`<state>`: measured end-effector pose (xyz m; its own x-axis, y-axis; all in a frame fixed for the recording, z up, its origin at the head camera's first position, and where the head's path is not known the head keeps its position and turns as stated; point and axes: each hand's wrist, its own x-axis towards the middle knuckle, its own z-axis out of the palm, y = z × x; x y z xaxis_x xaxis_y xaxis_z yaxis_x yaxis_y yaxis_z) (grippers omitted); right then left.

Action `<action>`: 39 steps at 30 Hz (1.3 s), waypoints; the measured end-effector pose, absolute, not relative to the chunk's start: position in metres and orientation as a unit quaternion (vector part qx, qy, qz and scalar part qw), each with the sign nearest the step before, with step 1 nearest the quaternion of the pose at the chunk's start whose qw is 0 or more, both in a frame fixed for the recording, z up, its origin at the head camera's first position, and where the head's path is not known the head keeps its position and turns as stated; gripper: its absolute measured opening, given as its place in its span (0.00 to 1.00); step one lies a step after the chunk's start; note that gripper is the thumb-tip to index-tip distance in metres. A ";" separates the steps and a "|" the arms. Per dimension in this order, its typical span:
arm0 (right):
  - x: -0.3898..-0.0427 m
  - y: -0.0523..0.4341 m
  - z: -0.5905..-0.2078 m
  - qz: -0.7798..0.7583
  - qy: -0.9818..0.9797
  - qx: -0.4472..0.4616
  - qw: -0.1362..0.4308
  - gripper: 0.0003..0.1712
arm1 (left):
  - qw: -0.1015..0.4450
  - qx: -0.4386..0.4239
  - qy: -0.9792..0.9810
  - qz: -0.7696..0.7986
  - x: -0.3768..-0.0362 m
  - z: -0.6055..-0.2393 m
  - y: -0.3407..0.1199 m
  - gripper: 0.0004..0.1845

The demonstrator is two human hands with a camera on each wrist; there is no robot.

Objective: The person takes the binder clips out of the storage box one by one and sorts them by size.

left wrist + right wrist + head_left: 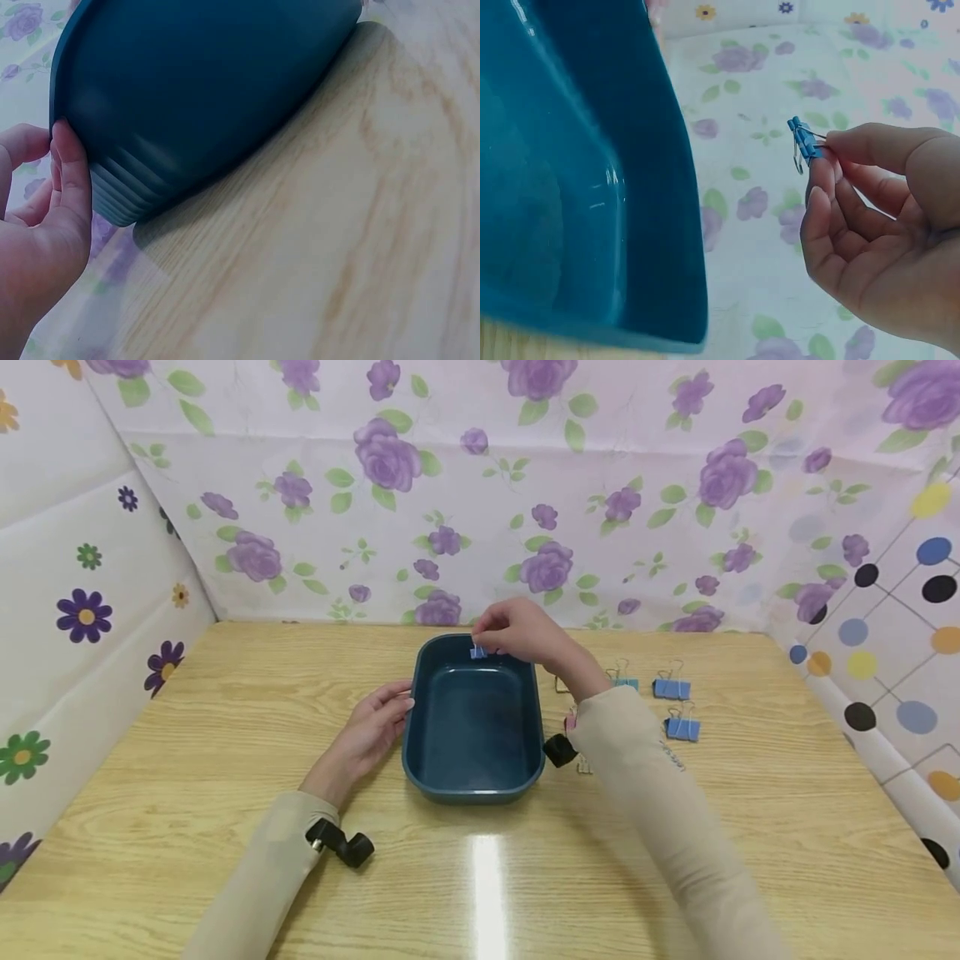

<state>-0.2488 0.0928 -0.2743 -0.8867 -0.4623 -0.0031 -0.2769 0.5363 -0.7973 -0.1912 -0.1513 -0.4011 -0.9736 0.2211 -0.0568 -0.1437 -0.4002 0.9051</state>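
Observation:
A deep teal rectangular tub point(472, 727) stands on the table. My left hand point(369, 727) holds its left side, thumb and fingertips at the rim in the left wrist view. My right hand point(517, 628) pinches a small blue binder clip point(802, 140) by its wire handle between thumb and index finger. In the head view this clip hangs over the far end of the tub. Inside, the tub's floor shows bare.
Right of the tub lie more binder clips: a blue clip point(672, 687), another blue clip point(682, 727), a teal clip point(627, 682), a pink clip point(571, 720) and a gold clip point(584, 766). My right sleeve point(660, 793) covers part of that area. Flowered cloth point(465, 518) hangs behind.

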 end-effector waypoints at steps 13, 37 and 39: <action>-0.224 0.128 -0.287 -0.393 0.885 -0.232 0.091 0.07 | 0.109 0.036 0.540 0.834 -0.191 -0.402 -0.154 0.15; -0.190 0.203 -0.330 -0.412 0.885 -0.195 0.095 0.10 | 0.111 0.033 0.561 0.820 -0.192 -0.401 -0.154 0.19; -0.188 0.211 -0.335 -0.407 0.889 -0.187 0.094 0.09 | 0.111 0.034 0.561 0.820 -0.192 -0.402 -0.154 0.19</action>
<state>-0.1882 0.2112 -0.3352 -0.9121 -0.4097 -0.0142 -0.2569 0.5983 -0.7590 -0.1917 -0.1543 -0.4017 -0.9732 0.2195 -0.0680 -0.1428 -0.3457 0.9274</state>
